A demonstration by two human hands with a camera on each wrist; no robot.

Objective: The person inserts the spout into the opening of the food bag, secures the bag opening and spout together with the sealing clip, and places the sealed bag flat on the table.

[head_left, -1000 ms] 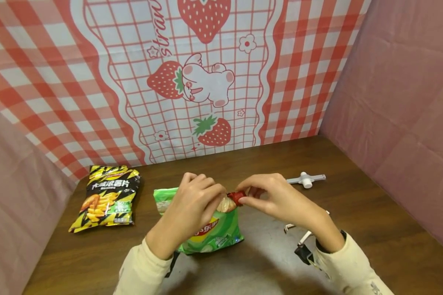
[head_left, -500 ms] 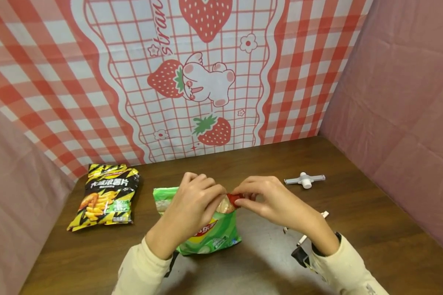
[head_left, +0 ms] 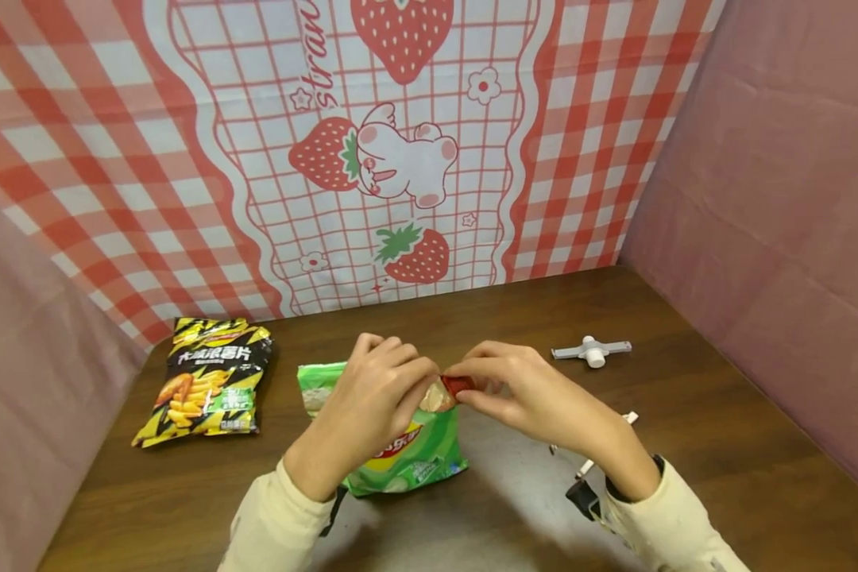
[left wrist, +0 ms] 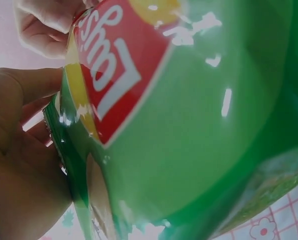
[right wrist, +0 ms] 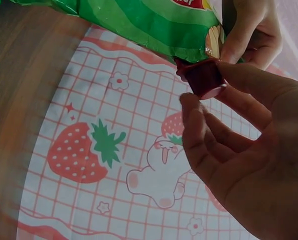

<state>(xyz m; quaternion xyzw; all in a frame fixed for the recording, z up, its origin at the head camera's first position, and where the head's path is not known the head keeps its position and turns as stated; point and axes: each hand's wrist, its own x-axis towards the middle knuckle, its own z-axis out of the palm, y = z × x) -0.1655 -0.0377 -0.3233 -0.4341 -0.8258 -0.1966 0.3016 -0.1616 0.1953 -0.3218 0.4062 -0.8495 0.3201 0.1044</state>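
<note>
In the head view, my left hand [head_left: 372, 393] grips the top edge of a green potato chip bag [head_left: 425, 457], which stands upright in the middle of the table. The left wrist view shows the bag's glossy front [left wrist: 199, 120] close up, with its red and yellow logo. At the bag's upper right corner is a small dark red plastic piece [right wrist: 205, 79]. My right hand [head_left: 522, 393] pinches this piece between thumb and fingers, close beside the left hand. Much of the bag's top is hidden behind the left hand.
A black and yellow chip bag [head_left: 203, 381] lies at the back left. A grey bar with a white round spout [head_left: 593, 351] lies at the back right. Near the right wrist a black piece [head_left: 582, 500] and pale strips show. A strawberry-print cloth [head_left: 400, 159] hangs behind the table.
The right hand has shifted slightly left and its fingers have closed in on the red piece, covering more of it. The left hand stays in place on the bag.
</note>
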